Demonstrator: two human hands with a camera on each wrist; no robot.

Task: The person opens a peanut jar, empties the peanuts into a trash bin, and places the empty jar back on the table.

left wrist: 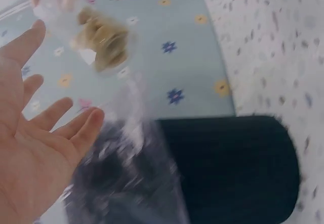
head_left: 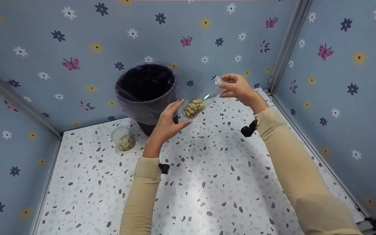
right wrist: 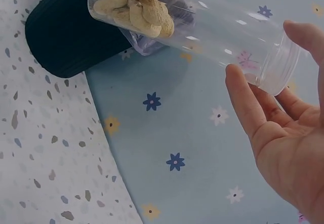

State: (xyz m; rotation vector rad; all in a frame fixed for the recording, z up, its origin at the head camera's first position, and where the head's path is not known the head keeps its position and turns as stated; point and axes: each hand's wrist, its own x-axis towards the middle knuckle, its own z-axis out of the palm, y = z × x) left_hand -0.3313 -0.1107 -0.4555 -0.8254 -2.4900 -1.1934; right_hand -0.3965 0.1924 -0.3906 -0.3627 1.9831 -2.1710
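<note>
A clear jar (right wrist: 212, 24) is held tilted in the air, its lidded end up at the right and peanuts (head_left: 193, 108) gathered in its lower end. My right hand (head_left: 238, 89) grips the jar around the lid end, thumb and fingers on opposite sides in the right wrist view. By the peanut end is my left hand (head_left: 168, 124), fingers spread and relaxed; in the left wrist view this hand (left wrist: 45, 127) stands apart from the jar (left wrist: 96, 36).
A dark bin (head_left: 147, 129) with a translucent purple liner stands against the flowered wall, left of the held jar. Another clear jar (head_left: 123, 138) with peanuts stands on the speckled surface (head_left: 194, 182) left of the bin. Flowered panels enclose the area.
</note>
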